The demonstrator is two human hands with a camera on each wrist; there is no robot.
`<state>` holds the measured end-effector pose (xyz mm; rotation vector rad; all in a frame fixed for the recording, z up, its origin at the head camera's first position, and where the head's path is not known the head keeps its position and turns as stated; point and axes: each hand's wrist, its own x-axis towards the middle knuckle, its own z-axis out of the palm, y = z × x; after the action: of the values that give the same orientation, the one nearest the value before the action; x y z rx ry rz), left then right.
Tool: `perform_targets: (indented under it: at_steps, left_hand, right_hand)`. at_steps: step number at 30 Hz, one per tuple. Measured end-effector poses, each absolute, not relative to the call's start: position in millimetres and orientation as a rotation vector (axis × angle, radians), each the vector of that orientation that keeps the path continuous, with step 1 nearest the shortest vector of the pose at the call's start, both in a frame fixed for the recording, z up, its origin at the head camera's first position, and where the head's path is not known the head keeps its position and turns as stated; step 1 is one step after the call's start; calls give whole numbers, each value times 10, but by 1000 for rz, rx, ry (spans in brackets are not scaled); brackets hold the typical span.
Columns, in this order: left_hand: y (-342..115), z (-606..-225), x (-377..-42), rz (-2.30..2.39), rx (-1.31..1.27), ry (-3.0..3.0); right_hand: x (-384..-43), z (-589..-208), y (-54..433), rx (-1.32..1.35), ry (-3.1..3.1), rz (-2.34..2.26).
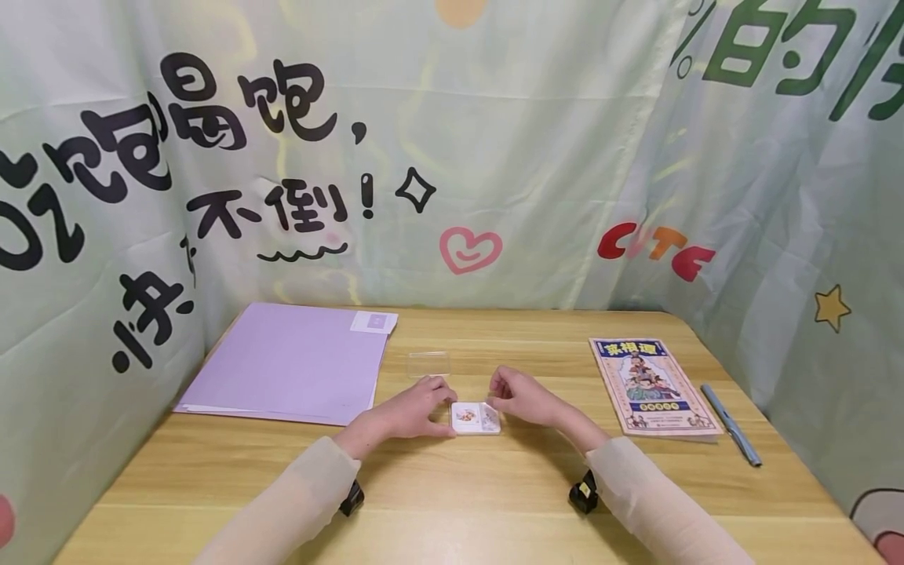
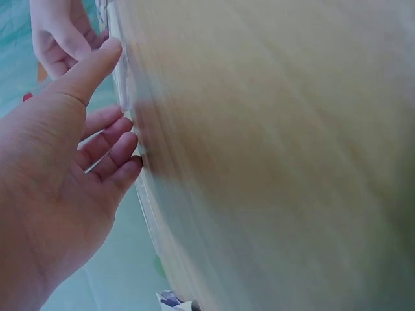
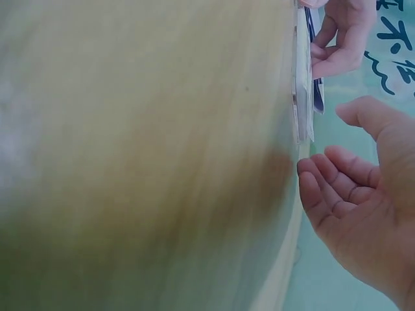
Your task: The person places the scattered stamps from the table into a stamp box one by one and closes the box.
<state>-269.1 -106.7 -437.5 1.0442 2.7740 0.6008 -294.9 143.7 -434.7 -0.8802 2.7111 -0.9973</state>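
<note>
A small, shallow white box (image 1: pixel 475 428) lies on the table between the two hands. Its top side shows a small coloured picture on the left and a greyish part on the right. My left hand (image 1: pixel 418 410) holds the box at its left end, thumb at the near corner and fingers toward the far one. Just off the box's right end is my right hand (image 1: pixel 526 398), its fingers loosely bent. In the right wrist view the right thumb (image 3: pixel 366 115) stands apart from the fingers, with nothing between them. Behind the left hand lies a clear plastic cover (image 1: pixel 428 362).
Purple folders or sheets (image 1: pixel 297 361) with a small pale card (image 1: pixel 373 322) on top lie at the left of the wooden table (image 1: pixel 452 502). To the right are an illustrated booklet (image 1: pixel 653 388) and a blue pen (image 1: pixel 732 426). A printed cloth (image 1: pixel 537 173) hangs behind.
</note>
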Motion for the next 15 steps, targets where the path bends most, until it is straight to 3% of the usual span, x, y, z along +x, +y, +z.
perform_targets:
  at_steps: [15]
  left_hand:
    - [-1200, -4411, -2841, 730, 807, 3004]
  right_hand:
    - [-3002, -4284, 1312, -953, 2847, -890]
